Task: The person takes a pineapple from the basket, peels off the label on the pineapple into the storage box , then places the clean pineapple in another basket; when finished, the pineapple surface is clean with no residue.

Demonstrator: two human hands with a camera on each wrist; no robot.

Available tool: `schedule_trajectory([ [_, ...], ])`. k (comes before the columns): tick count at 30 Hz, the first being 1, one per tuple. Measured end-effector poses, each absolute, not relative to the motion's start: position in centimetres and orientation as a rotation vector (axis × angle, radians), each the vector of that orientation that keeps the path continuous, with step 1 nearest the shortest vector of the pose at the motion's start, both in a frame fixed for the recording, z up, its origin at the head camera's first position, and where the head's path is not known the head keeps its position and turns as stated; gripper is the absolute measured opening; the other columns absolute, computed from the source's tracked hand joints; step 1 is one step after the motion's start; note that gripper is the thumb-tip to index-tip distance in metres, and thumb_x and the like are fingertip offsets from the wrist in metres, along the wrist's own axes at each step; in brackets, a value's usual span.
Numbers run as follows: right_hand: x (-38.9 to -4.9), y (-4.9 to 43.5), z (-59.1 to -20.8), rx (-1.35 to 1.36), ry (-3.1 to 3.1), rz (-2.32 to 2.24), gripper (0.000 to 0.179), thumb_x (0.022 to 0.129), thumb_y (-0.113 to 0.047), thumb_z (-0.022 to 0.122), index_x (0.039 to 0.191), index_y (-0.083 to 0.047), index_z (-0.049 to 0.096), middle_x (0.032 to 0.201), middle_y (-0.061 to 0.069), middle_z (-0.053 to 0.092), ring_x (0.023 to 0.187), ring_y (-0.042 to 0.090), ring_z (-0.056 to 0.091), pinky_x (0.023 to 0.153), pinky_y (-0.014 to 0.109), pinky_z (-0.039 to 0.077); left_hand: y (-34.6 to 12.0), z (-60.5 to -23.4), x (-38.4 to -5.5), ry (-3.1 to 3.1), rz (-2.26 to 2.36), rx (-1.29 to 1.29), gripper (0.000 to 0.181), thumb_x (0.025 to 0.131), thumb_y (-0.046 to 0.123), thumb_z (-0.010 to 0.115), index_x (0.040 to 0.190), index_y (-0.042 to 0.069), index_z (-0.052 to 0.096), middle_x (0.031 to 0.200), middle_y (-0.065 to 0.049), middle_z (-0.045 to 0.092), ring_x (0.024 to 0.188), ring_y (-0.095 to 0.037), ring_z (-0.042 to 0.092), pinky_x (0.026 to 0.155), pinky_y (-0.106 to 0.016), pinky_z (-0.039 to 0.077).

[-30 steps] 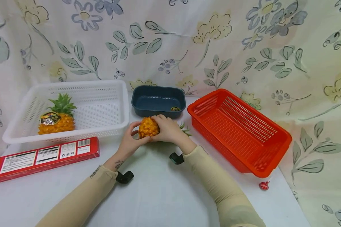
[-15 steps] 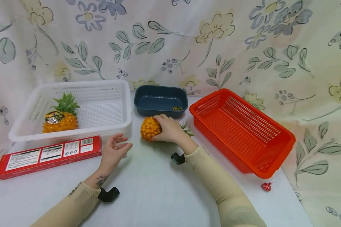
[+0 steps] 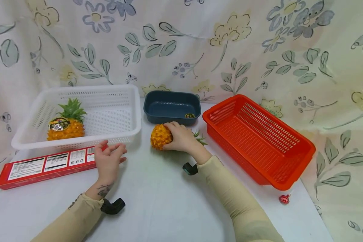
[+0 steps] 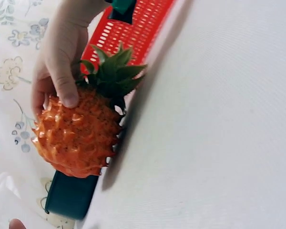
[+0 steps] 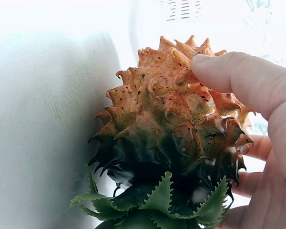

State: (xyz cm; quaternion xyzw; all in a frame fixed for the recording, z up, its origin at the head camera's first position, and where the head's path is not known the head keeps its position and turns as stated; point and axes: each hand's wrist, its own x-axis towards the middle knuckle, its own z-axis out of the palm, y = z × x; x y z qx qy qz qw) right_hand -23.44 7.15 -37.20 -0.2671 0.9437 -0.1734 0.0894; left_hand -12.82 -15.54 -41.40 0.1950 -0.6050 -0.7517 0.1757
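Note:
A spiky orange pineapple (image 3: 160, 137) lies on its side on the white table, its green leaves (image 4: 112, 71) pointing toward the red basket. My right hand (image 3: 183, 138) grips it from above, thumb (image 5: 219, 69) along one side and the other fingers round the far side. Over the near right end of a long red box (image 3: 45, 167), my left hand (image 3: 108, 163) hovers with loosely bent fingers and nothing in it. Another pineapple (image 3: 67, 130), with a black sticker, sits in the white basket (image 3: 115, 136) at the left.
A dark blue tray (image 3: 172, 117) stands at the back, just behind the held pineapple. To the right is an angled red basket (image 3: 236, 158). A small red shiny object (image 3: 284, 199) lies by its near corner. A floral curtain (image 3: 193, 40) hangs behind the table.
My left hand has let go of the pineapple and moved left, over the red box. My right hand keeps its hold, with the pineapple in about the same place.

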Motion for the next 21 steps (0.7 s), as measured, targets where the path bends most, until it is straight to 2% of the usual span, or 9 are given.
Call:
schedule_trajectory([
  [5,-23.4,7.1,-37.2,-0.796,2.813,-0.511,0.082,0.071,-0.046,0.075,0.138,-0.020,0.038,0.136,0.004,0.042,0.111,0.026,0.046,0.093,0.047,0.042,-16.4,-40.4,-13.0,-1.558,-2.203,0.609,0.060,0.082,0.012,0.069,0.121,0.016,0.024,0.082,0.004,0.066,0.061,-0.009,0.065,0.051,-0.023,0.053],
  [10,-23.5,7.1,-37.2,-0.790,2.826,-0.494,0.082,0.070,-0.049,0.075,0.138,-0.020,0.038,0.136,0.004,0.043,0.111,0.026,0.047,0.092,0.047,0.042,-17.1,-39.7,-13.4,-1.467,-2.195,0.677,0.062,0.078,0.013,0.074,0.119,0.017,0.027,0.080,0.001,0.067,0.057,-0.011,0.065,0.049,-0.024,0.053],
  [16,-23.3,6.5,-36.9,-0.725,2.838,-0.455,0.084,0.070,-0.060,0.068,0.138,-0.022,0.038,0.137,0.002,0.041,0.111,0.027,0.044,0.091,0.049,0.039,-17.6,-39.7,-14.1,-1.444,-2.169,0.795,0.065,0.076,0.016,0.075,0.119,0.019,0.027,0.081,-0.001,0.064,0.055,-0.011,0.064,0.047,-0.021,0.051],
  [21,-23.3,5.2,-36.5,-0.681,2.893,-0.326,0.087,0.069,-0.067,0.063,0.139,-0.023,0.036,0.135,0.005,0.043,0.108,0.030,0.044,0.090,0.053,0.035,-17.7,-40.1,-14.3,-1.437,-2.148,0.798,0.064,0.077,0.015,0.075,0.118,0.018,0.026,0.078,0.000,0.061,0.054,-0.010,0.062,0.045,-0.019,0.049],
])
